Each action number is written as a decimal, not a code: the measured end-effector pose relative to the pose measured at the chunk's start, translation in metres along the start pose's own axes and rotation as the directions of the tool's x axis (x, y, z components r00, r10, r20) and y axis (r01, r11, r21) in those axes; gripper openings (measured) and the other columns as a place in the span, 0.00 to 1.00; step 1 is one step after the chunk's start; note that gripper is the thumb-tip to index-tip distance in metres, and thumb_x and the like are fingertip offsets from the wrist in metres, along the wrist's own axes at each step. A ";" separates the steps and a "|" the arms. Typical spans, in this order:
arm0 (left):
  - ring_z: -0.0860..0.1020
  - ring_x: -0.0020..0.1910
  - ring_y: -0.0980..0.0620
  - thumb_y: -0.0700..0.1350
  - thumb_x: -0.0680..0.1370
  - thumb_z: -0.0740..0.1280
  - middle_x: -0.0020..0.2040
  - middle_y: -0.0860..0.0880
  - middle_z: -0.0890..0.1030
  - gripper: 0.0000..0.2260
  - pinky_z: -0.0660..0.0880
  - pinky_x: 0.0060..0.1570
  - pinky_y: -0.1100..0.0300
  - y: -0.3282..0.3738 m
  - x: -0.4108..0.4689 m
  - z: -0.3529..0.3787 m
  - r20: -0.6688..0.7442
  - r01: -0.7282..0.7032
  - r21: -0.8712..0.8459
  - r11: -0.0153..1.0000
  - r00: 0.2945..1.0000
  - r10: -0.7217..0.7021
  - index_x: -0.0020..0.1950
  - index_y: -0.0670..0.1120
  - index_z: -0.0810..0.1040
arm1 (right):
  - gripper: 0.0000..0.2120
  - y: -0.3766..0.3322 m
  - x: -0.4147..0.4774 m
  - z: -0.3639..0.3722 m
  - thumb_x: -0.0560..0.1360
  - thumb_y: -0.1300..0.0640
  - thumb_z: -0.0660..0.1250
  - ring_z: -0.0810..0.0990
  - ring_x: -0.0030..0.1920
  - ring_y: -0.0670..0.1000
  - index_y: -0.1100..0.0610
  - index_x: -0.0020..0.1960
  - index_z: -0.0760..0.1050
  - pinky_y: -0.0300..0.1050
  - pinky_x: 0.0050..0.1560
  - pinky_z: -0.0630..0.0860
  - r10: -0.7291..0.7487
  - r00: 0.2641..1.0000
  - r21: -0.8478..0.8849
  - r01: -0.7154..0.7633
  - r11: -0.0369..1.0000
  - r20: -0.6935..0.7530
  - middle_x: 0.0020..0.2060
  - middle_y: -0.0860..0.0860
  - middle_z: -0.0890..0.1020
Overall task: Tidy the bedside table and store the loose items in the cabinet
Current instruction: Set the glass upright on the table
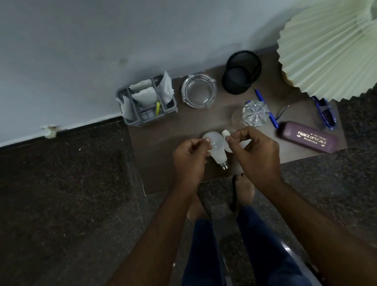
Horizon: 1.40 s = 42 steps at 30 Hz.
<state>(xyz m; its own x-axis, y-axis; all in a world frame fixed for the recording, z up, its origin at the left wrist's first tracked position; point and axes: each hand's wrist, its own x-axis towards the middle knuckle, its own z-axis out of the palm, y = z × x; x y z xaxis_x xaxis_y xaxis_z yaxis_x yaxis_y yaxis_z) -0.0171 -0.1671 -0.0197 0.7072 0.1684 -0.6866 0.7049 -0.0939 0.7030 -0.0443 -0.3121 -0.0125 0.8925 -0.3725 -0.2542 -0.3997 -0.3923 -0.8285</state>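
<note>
Table point(162, 170): dark brown, set against the wall point(72, 50), above a dark speckled floor point(57, 197).

Light bulb point(217, 148): white, at the table's front centre, globe toward the wall, metal cap toward the front edge.

Left grip point(188, 158): narrow, fingers curled, fingertips against the left side of the bulb's globe.

Right grip point(254, 155): narrow, thumb and forefinger pinched on a small white object point(225, 133) just right of the bulb. Only the object's rounded end visible past the fingertips; type impossible to tell.

Along the wall side, left to right:
- Grey caddy point(148, 114) at the left rear corner, holding pale paper sachets and one yellow-green item.
- Glass ashtray point(198, 90), just beside the caddy.
- Black mesh cup point(241, 72), tilted, mouth toward the wall.

Right half of the table:
- Cut-glass tumbler point(252, 115), lying on its side, near the right grip.
- Blue pen point(266, 107), flat, just beside the tumbler on its right.
- Purple spectacle case point(307, 137), marked "PRINCE OPTICALS", near the front right corner.
- Blue sunglasses point(324, 111) at the right edge, beside the case.
- Thin dark cable point(284, 108) between pen and sunglasses.
- Pleated pale lampshade point(339, 49) over the right rear corner.

Below the front edge: legs in blue jeans and two feet on the floor.
</note>
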 end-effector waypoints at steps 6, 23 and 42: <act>0.81 0.35 0.56 0.36 0.79 0.65 0.43 0.48 0.84 0.06 0.75 0.33 0.65 0.013 0.007 0.021 0.046 0.003 -0.053 0.999 0.999 -0.001 0.49 0.44 0.81 | 0.01 -0.003 0.002 -0.022 0.79 0.57 0.71 0.80 0.38 0.41 0.53 0.48 0.78 0.31 0.36 0.74 0.031 0.992 0.077 -0.022 0.997 -0.120 0.40 0.40 0.81; 0.82 0.47 0.60 0.49 0.81 0.65 0.46 0.56 0.84 0.05 0.77 0.50 0.59 0.045 0.016 0.099 0.212 0.029 -0.049 0.998 0.977 -0.018 0.50 0.54 0.80 | 0.24 0.021 0.058 -0.036 0.80 0.39 0.63 0.76 0.59 0.41 0.49 0.72 0.70 0.31 0.53 0.71 0.313 0.946 0.150 -0.322 0.935 0.084 0.61 0.44 0.77; 0.84 0.47 0.46 0.45 0.76 0.72 0.50 0.41 0.85 0.16 0.81 0.46 0.55 0.078 -0.024 0.073 0.170 0.222 -0.333 0.916 0.970 -0.173 0.58 0.36 0.81 | 0.20 -0.026 0.030 -0.064 0.77 0.61 0.72 0.83 0.55 0.42 0.59 0.67 0.73 0.40 0.51 0.80 0.153 0.982 0.437 -0.186 0.880 0.108 0.58 0.47 0.82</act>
<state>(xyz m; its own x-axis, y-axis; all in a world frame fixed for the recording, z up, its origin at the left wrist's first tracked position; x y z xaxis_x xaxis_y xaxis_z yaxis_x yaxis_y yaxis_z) 0.0251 -0.2501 0.0378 0.5732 0.0128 -0.8193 0.7849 0.2783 0.5535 -0.0205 -0.3671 0.0331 0.8379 -0.3349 -0.4309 -0.4261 0.0917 -0.9000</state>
